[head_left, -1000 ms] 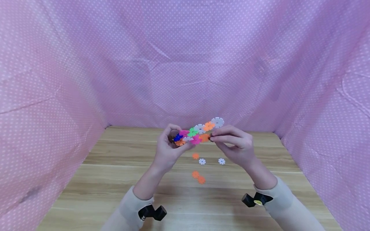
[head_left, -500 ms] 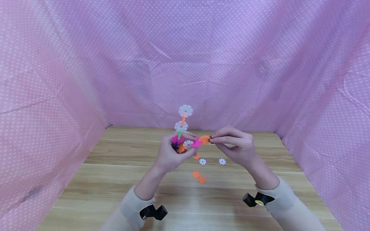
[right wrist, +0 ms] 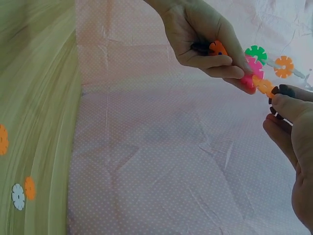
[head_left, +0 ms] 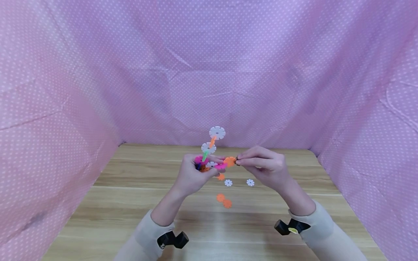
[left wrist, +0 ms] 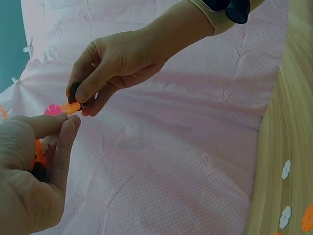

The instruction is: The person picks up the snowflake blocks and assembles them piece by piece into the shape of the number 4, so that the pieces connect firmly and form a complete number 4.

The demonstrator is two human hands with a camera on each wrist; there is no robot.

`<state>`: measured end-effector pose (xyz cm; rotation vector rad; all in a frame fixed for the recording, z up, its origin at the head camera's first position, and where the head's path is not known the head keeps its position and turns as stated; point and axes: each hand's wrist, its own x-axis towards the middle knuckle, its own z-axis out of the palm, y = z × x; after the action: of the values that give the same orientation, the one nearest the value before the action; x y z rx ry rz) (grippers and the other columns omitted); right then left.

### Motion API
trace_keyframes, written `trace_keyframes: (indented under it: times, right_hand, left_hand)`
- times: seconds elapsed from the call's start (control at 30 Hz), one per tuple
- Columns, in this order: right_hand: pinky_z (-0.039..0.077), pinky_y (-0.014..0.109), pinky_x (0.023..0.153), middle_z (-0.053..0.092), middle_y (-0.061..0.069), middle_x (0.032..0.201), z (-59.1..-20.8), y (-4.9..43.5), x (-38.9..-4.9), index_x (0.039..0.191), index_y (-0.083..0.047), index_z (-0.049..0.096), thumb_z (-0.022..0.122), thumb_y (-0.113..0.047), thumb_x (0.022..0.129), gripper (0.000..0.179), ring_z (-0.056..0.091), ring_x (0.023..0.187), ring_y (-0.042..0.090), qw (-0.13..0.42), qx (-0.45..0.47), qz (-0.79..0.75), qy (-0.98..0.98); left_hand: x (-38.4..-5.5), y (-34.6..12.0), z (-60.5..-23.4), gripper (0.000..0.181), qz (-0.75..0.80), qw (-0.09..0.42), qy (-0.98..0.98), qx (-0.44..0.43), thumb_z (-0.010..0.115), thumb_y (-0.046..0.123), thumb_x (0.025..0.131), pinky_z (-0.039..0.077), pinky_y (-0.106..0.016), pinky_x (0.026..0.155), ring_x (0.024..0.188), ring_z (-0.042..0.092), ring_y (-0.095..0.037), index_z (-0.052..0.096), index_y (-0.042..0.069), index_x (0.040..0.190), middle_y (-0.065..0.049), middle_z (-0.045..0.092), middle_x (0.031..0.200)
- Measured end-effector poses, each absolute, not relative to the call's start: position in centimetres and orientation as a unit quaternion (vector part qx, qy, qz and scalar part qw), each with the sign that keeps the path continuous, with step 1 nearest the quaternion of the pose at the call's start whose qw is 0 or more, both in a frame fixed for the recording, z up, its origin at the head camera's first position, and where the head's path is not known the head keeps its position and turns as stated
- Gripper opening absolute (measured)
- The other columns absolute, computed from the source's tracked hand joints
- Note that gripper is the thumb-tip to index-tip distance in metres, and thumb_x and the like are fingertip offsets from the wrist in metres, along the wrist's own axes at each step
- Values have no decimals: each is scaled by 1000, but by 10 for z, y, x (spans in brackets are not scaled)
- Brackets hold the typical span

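Note:
Above the table, my left hand [head_left: 192, 175] grips a chain of slotted snowflake discs in pink, blue, orange, white and green. One branch rises away from the fingers through a green disc [right wrist: 256, 55] to a white disc [head_left: 217, 132] at its tip. Toward the right the other branch runs through a pink disc [head_left: 220, 166] to an orange disc [head_left: 230, 161]. My right hand [head_left: 269, 166] pinches a dark snowflake disc [left wrist: 74, 91] against that orange disc's outer edge. Fingers partly hide the contact, so how deep the slots sit cannot be told. The left palm covers part of the chain.
Loose discs lie on the wooden table [head_left: 130, 203] below the hands: two white ones [head_left: 228, 183], an orange disc [head_left: 221, 177], and an orange pair [head_left: 224, 201] touching or overlapping. A pink dotted cloth [head_left: 209, 90] walls the back and sides.
The rising branch has swung from pointing right to pointing up and away as my left hand turned the chain, then leaned slightly right. My right hand stays at the orange disc with the dark disc.

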<state>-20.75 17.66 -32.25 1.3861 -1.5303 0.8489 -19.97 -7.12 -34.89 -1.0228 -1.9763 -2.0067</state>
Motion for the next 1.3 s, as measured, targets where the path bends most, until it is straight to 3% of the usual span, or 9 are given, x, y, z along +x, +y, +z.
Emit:
trace_keyframes:
  times: [0.37, 0.57, 0.77, 0.9, 1.03, 1.17, 1.3]
  right_hand:
    - [68, 23, 77, 75, 23, 83, -323, 173, -210, 83, 6, 81, 78, -4, 96, 16, 74, 74, 29, 458, 589, 372, -552]
    - [66, 17, 79, 71, 21, 83, -319, 174, -206, 82, -1, 83, 79, -8, 96, 17, 76, 77, 26, 484, 559, 351, -575]
    - [68, 21, 83, 74, 19, 81, -318, 176, -205, 82, 2, 82, 79, -7, 96, 17, 80, 80, 26, 478, 571, 346, -570]
    - [69, 24, 82, 76, 20, 81, -318, 179, -208, 81, 4, 81, 80, -4, 94, 15, 82, 83, 28, 460, 586, 353, -566]
    - [69, 25, 80, 77, 22, 83, -319, 182, -211, 82, 4, 81, 81, -2, 92, 12, 83, 87, 27, 439, 588, 371, -569]
    - [69, 25, 82, 77, 23, 85, -321, 185, -212, 85, 2, 82, 82, 2, 90, 6, 82, 91, 27, 426, 582, 395, -569]
    - [69, 25, 83, 77, 24, 87, -321, 185, -212, 86, 1, 83, 82, 2, 91, 5, 82, 93, 27, 421, 575, 401, -576]
  left_hand:
    - [-199, -69, -348, 11, -662, 100, -647, -364, 83, -8, 86, 68, -24, 69, 105, 81, -24, 81, -6, 97, -23, 81, 99]
    - [-200, -70, -346, 14, -656, 121, -646, -372, 84, -11, 82, 49, -12, 53, 102, 81, -29, 81, -6, 94, -21, 82, 98]
    - [-196, -68, -348, 13, -664, 116, -642, -366, 84, -11, 82, 69, -24, 75, 104, 81, -33, 80, -8, 94, -23, 81, 98]
    - [-197, -66, -351, 13, -660, 124, -638, -376, 81, -13, 82, 70, -29, 82, 103, 81, -33, 80, -9, 94, -24, 81, 97]
    - [-197, -66, -351, 14, -657, 130, -639, -379, 80, -15, 82, 66, -17, 74, 103, 81, -30, 80, -8, 94, -23, 81, 96]
    - [-199, -68, -350, 16, -658, 135, -641, -372, 81, -16, 81, 65, -18, 64, 99, 82, -24, 80, -7, 93, -25, 80, 97]
    - [-200, -69, -349, 16, -655, 135, -645, -370, 83, -15, 80, 70, -30, 78, 99, 82, -26, 80, -7, 94, -24, 81, 98]
